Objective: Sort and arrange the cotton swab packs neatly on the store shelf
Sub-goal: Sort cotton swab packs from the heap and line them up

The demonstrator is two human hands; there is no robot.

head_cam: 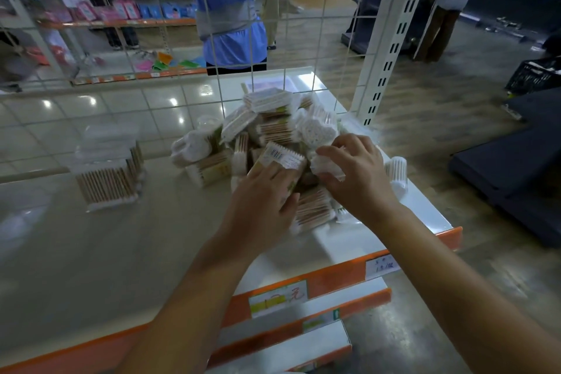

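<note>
White shelf point(425, 215) edge near pile point(273, 130), left hand point(264, 200) flat on pack point(280, 161), right hand point(358, 173) pinching pack point(326, 165)

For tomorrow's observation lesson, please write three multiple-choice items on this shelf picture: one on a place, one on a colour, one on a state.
1. Where does the neat stack of swab packs stand?
A. left of the jumbled pile
B. on the floor
C. behind the wire grid

2. What colour is the shelf's front edge strip?
A. blue
B. orange
C. green

3. What is the right hand doing?
A. hanging idle
B. resting flat on bare shelf
C. gripping a white-tipped pack

Answers:
1 A, it stands apart on the shelf, left of the pile.
2 B, the strip carrying the price labels is orange.
3 C, its fingers curl round the pack at the pile's right side, while the left hand lies on a barcoded pack.
</note>
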